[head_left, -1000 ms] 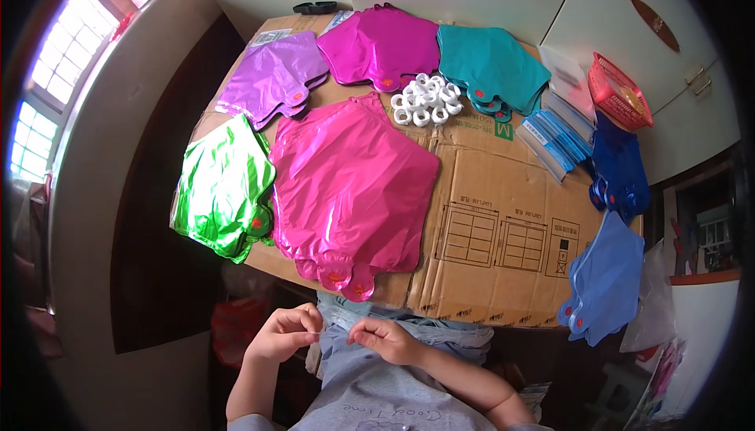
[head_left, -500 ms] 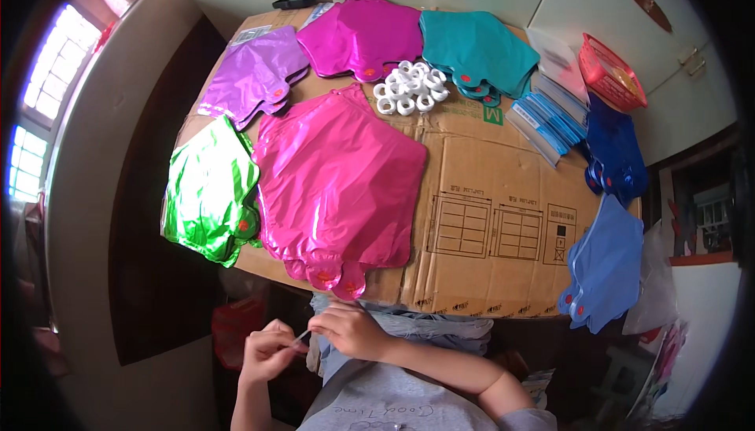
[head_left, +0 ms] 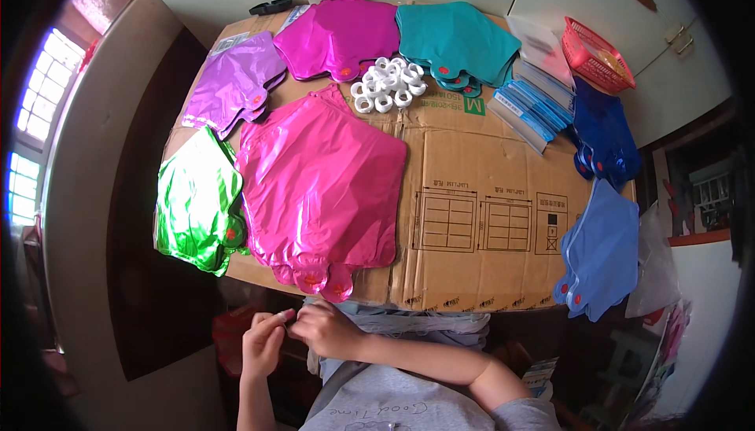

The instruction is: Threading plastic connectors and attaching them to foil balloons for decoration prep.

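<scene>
Below the front edge of the cardboard, my left hand (head_left: 263, 343) and my right hand (head_left: 326, 330) meet in front of my body. Both are closed, fingertips pinched close together. A small whitish bit shows at the left fingertips; the rest of what they pinch is too small and hidden to name. Nearest to them on the cardboard is a stack of shiny pink flat foil pieces (head_left: 322, 179), its rounded tabs with red marks hanging at the front edge. Behind that stack lies a pile of white rings (head_left: 387, 85).
Around the cardboard sheet (head_left: 448, 163) lie more foil stacks: green (head_left: 197, 203), lilac (head_left: 236, 81), magenta (head_left: 342, 34), teal (head_left: 456, 42), dark blue (head_left: 609, 136) and light blue (head_left: 602, 250). Blue-and-white packets (head_left: 531, 108) and a red basket (head_left: 590, 53) stand at the far right.
My hands have drawn closer together, and the thin whitish strip that spanned them is now mostly hidden. The whole scene has shifted slightly left in view; the stacks and rings lie as before.
</scene>
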### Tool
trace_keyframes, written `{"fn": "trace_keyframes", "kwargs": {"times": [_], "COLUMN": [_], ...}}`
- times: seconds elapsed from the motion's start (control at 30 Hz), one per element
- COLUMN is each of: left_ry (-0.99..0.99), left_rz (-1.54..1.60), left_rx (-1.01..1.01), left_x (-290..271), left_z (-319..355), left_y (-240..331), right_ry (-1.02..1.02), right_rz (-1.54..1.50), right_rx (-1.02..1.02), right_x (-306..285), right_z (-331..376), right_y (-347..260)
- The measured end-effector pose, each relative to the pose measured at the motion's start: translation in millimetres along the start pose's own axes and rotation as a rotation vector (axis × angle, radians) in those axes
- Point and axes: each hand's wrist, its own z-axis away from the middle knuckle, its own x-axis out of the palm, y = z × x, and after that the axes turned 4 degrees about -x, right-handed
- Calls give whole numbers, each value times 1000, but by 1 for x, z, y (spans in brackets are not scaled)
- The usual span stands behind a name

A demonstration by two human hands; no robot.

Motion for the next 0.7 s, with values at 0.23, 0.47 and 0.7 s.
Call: {"fn": "trace_keyframes", "kwargs": {"times": [0.23, 0.47, 0.7], "left_ry": [-225, -19, -33], "left_rz": [-501, -1110, -1137], "left_rx": [89, 528, 560], "left_x": [-18, -62, -88], "left_z": [-10, -46, -52], "left_y": [-1, -45, -58], "right_ry": [-182, -270, -485], "right_rz": [70, 226, 327], "right_rx": [-12, 85, 375], "right_x": [-5, -13, -69], "right_z": [16, 61, 99], "right_y": [21, 49, 23]}}
